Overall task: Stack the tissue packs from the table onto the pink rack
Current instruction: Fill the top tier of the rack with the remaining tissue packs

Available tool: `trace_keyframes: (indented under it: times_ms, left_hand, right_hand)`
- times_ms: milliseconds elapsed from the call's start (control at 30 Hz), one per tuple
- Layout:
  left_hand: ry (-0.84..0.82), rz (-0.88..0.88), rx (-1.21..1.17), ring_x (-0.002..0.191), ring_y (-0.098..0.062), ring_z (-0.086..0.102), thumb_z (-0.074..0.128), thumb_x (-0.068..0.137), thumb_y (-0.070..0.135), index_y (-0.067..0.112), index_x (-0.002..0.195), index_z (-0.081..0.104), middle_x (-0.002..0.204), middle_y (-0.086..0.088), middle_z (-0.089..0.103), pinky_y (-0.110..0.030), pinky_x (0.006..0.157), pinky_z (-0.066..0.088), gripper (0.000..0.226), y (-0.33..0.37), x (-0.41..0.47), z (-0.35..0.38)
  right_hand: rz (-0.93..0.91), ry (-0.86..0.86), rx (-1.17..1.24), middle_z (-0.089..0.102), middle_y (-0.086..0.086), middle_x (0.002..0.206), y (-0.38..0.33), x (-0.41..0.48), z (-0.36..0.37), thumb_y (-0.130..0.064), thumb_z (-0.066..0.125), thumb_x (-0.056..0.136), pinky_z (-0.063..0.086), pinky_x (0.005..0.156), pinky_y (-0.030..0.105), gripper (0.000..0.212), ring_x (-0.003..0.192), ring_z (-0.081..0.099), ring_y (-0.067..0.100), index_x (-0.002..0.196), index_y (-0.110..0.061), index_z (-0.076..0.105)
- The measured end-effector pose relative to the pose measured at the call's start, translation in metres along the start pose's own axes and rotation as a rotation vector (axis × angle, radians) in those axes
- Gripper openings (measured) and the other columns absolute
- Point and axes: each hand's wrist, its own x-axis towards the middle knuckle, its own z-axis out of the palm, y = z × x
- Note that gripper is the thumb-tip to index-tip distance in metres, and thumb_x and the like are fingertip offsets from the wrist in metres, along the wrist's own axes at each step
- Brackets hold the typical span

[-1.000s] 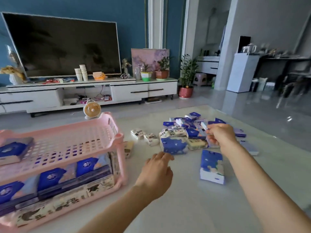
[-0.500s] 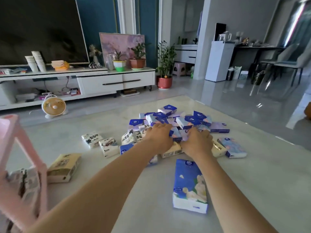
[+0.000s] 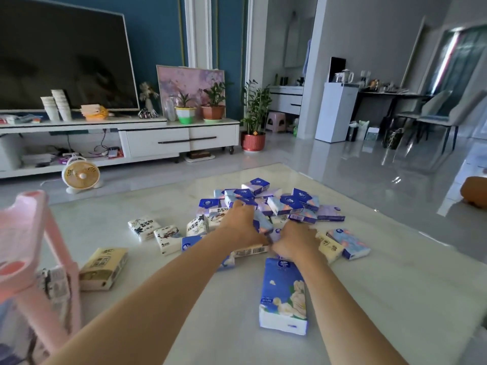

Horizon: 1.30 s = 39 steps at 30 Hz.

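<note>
Head view: both arms are stretched forward over the pale table into a heap of tissue packs lying near its far middle. The left hand is laid on the near side of the heap, its fingers spread down over a pastel pack; whether anything is gripped cannot be told. The right hand is set just beside it, fingers curled down among the packs, and its hold cannot be told either. A barcoded pack is seen between the two wrists. A large blue pack lies alone on the near side, touching the right forearm. Two white packs lie apart to the left of the heap, and a tan pack lies further left, near the rack. A cream pack and a pastel pack are seen just right of the right hand. The pink rack is cut off at the left edge, blurred, with packs seen on its lower shelf. Bare tabletop is left at the near right and between the tan pack and the arms. Beyond the far table edge a small fan stands on the floor before a TV cabinet.
</note>
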Motion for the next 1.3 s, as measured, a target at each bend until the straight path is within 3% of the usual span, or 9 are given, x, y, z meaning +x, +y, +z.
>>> trace_keyframes:
  times_ms: [133, 233, 367, 467, 567, 833, 1000, 1133, 1300]
  left_hand:
    - [0.086, 0.011, -0.060, 0.089, -0.020, 0.049, 0.074, 0.072, 0.035, 0.008, 0.108, 0.050, 0.110, -0.005, 0.042, -0.029, 0.077, 0.046, 0.051, 0.020, -0.041, -0.023]
    - [0.125, 0.071, -0.065, 0.087, -0.020, 0.048, 0.072, 0.073, 0.032, 0.010, 0.102, 0.046, 0.098, 0.000, 0.038, -0.025, 0.069, 0.039, 0.045, 0.032, -0.083, -0.048]
    - [0.268, 0.058, -0.107, 0.070, -0.005, 0.045, 0.070, 0.074, 0.039, 0.018, 0.105, 0.046, 0.086, 0.010, 0.042, -0.011, 0.054, 0.036, 0.045, 0.034, -0.142, -0.106]
    - [0.414, -0.064, -0.197, 0.069, 0.002, 0.053, 0.067, 0.077, 0.042, 0.029, 0.126, 0.043, 0.082, 0.017, 0.051, -0.004, 0.050, 0.041, 0.056, 0.020, -0.190, -0.169]
    - [0.496, -0.258, -0.071, 0.079, -0.013, 0.057, 0.065, 0.077, 0.047, 0.030, 0.135, 0.037, 0.087, 0.006, 0.058, -0.021, 0.066, 0.045, 0.067, -0.018, -0.232, -0.233]
    - [0.607, -0.816, -0.119, 0.086, -0.023, 0.053, 0.063, 0.082, 0.041, 0.013, 0.085, 0.056, 0.095, -0.009, 0.056, -0.026, 0.070, 0.041, 0.029, -0.134, -0.314, -0.282]
    - [0.549, -0.919, 0.131, 0.118, -0.029, 0.041, 0.044, 0.085, 0.060, 0.017, 0.114, 0.056, 0.118, -0.009, 0.058, -0.034, 0.093, 0.035, 0.053, -0.173, -0.303, -0.248]
    - [0.303, -0.864, 0.346, 0.136, -0.028, 0.020, 0.030, 0.096, 0.049, 0.018, 0.123, 0.055, 0.145, -0.009, 0.034, -0.044, 0.110, 0.017, 0.048, -0.187, -0.303, -0.238]
    - [0.099, -0.737, -0.067, 0.119, -0.028, 0.050, 0.040, 0.098, 0.023, 0.017, 0.139, 0.038, 0.133, -0.015, 0.042, -0.040, 0.101, 0.044, 0.042, -0.204, -0.329, -0.250]
  right_hand:
    - [0.065, -0.005, 0.024, 0.045, 0.016, 0.135, 0.003, -0.015, 0.004, -0.042, 0.062, 0.079, 0.034, 0.106, 0.041, 0.066, 0.130, 0.037, 0.034, 0.131, -0.010, 0.036]
    - [0.049, 0.062, 0.163, 0.055, 0.012, 0.121, 0.001, -0.028, -0.014, -0.050, 0.067, 0.067, 0.042, 0.098, 0.037, 0.065, 0.117, 0.048, 0.032, 0.115, -0.009, 0.050]
    - [-0.165, 0.123, 0.591, 0.046, 0.007, 0.071, -0.018, -0.059, -0.078, -0.038, 0.065, 0.065, 0.041, 0.057, 0.027, 0.034, 0.067, 0.044, 0.022, 0.070, -0.011, 0.045]
    - [-0.366, 0.043, 0.855, 0.058, 0.004, 0.098, -0.057, -0.096, -0.131, -0.024, 0.070, 0.074, 0.040, 0.060, 0.024, 0.038, 0.082, 0.054, 0.020, 0.109, -0.016, 0.057]
    - [-0.596, -0.019, 0.996, 0.061, -0.003, 0.095, -0.116, -0.148, -0.153, -0.026, 0.071, 0.075, 0.043, 0.071, 0.026, 0.042, 0.082, 0.058, 0.014, 0.113, -0.019, 0.056]
    - [-0.904, -0.191, 0.655, 0.057, -0.001, 0.092, -0.273, -0.265, -0.061, -0.044, 0.071, 0.071, 0.041, 0.060, 0.024, 0.047, 0.084, 0.055, 0.016, 0.105, -0.015, 0.056]
    - [-0.859, 0.084, 0.377, 0.053, 0.008, 0.108, -0.302, -0.267, -0.004, -0.044, 0.059, 0.083, 0.045, 0.080, 0.027, 0.039, 0.102, 0.053, 0.022, 0.106, -0.013, 0.054]
    - [-0.975, -0.105, 0.289, 0.057, 0.011, 0.105, -0.313, -0.261, 0.014, -0.037, 0.050, 0.092, 0.049, 0.085, 0.034, 0.030, 0.098, 0.056, 0.026, 0.105, -0.011, 0.057]
    - [-1.015, -0.241, 0.205, 0.044, 0.010, 0.130, -0.313, -0.254, 0.007, -0.021, 0.056, 0.087, 0.043, 0.096, 0.037, 0.047, 0.112, 0.048, 0.025, 0.132, -0.019, 0.044]
